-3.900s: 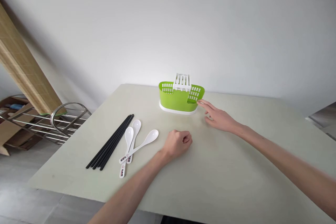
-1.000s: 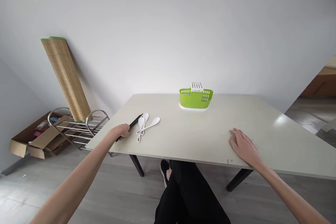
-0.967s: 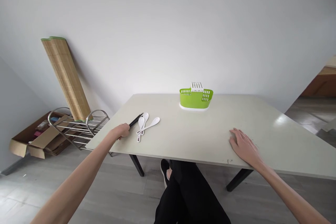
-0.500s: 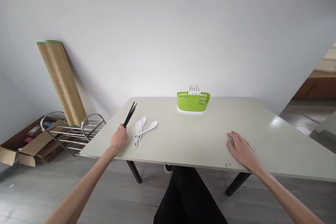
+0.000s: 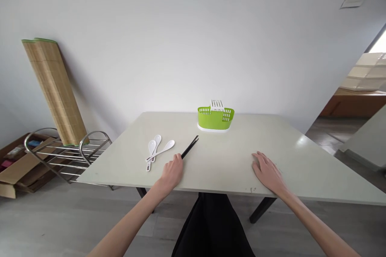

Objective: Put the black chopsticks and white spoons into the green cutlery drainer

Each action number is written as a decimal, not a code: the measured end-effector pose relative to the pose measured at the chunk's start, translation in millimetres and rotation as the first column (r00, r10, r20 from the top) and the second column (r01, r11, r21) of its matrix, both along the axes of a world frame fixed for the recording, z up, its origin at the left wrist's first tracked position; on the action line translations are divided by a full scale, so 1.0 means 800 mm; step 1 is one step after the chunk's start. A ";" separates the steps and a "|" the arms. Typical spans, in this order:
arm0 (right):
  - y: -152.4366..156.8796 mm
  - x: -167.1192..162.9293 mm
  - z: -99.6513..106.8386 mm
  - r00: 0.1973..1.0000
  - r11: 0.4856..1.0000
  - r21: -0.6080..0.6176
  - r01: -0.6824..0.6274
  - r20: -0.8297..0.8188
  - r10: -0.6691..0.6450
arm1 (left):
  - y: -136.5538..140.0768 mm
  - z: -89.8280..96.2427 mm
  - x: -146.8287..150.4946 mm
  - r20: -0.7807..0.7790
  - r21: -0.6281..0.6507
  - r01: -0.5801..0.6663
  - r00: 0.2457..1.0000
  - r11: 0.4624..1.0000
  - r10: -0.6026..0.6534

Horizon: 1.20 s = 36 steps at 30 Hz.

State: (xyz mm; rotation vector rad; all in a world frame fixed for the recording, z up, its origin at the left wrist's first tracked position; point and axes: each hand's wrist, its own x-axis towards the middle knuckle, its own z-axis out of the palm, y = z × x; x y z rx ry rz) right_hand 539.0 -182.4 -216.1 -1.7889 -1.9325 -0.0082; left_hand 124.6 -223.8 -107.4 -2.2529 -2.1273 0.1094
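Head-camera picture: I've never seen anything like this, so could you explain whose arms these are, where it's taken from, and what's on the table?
No machine here: these are a person's own bare hands, seen from a camera worn on their head, facing forward and down. The left hand grips several thin black chopsticks. The right hand rests palm-down on the pale, flat-topped table. Left of the chopsticks, three white long-handled spoons lie crossed. Farther back stands a green oval plastic basket with a white base.

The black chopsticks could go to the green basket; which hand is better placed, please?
Probably the left hand: it grips the black chopsticks, tips toward the green basket, while the right hand rests apart on the table.
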 end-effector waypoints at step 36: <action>0.000 0.004 0.011 1.000 0.998 -0.064 0.006 -0.030 -0.008 | 0.008 0.078 -0.075 -0.017 0.370 -0.133 0.989 0.919 0.150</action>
